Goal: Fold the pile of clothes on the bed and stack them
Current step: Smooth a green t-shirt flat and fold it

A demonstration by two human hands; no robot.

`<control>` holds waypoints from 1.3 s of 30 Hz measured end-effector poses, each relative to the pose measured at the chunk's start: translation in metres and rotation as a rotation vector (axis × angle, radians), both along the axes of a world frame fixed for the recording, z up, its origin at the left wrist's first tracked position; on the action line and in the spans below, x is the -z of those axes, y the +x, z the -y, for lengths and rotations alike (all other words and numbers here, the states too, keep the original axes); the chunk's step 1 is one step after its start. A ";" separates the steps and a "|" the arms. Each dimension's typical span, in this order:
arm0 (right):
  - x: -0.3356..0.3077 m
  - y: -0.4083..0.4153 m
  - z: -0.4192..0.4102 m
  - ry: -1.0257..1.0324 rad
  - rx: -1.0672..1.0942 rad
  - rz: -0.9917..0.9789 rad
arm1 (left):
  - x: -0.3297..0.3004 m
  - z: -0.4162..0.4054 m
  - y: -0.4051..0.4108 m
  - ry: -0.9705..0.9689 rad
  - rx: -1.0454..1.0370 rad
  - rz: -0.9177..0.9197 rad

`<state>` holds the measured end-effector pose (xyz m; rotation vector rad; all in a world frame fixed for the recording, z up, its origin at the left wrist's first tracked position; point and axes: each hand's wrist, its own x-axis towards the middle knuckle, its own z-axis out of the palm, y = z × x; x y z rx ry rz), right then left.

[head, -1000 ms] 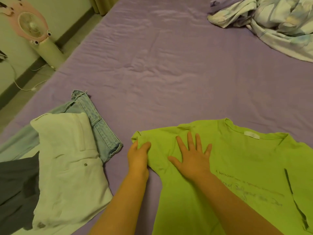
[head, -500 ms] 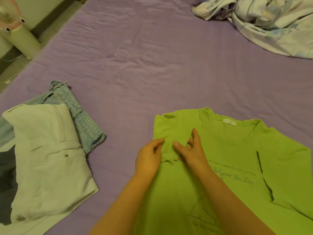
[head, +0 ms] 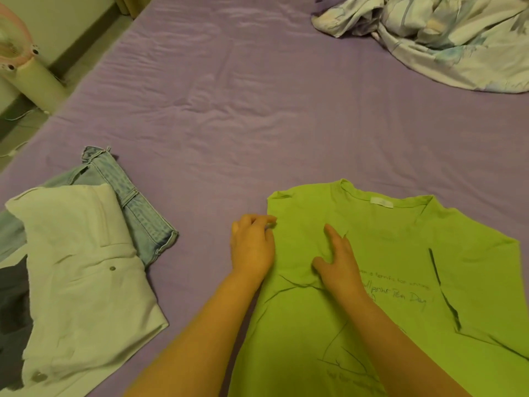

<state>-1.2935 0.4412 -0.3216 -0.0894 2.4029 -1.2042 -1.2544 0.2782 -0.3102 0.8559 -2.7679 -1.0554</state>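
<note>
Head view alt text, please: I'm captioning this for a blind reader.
Two bare hands work on a green T-shirt spread on a purple bed: the left hand at its folded-in left edge, the right hand resting flat on the chest. Folded white trousers lie over jeans at left; a crumpled pale quilt lies at top right.

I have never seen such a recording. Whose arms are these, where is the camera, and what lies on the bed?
There is no machine here. A person wears a wide-angle camera on the head, so it looks down at their own arms. On the purple bed sheet lies a green T-shirt with dark handwriting printed on it. The left hand rests at the shirt's left edge, fingertips curled onto the fabric. The right hand presses flat on the shirt. To the left lie folded clothes: white trousers on light blue jeans. A crumpled pale blanket lies in the far corner. A fan stands on the floor.
</note>
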 end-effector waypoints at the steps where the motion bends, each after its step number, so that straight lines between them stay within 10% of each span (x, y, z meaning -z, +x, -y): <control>1: 0.001 -0.002 0.001 -0.006 -0.014 -0.017 | -0.001 0.005 -0.018 -0.019 0.047 -0.005; 17: 0.023 -0.016 -0.014 -0.022 -0.225 0.086 | -0.005 0.067 -0.107 -0.389 0.538 0.513; 21: 0.028 -0.015 -0.014 -0.030 -0.215 0.084 | 0.007 0.058 -0.101 -0.361 0.284 0.382; 26: 0.025 -0.005 -0.010 -0.062 -0.159 0.018 | 0.024 0.020 -0.064 0.214 -0.213 0.031; 31: 0.015 0.030 -0.018 -0.096 0.052 -0.040 | 0.023 -0.025 0.025 0.421 -0.067 -0.074; 39: 0.004 0.063 -0.039 0.220 -0.124 -0.090 | 0.027 -0.030 0.077 0.106 0.099 0.012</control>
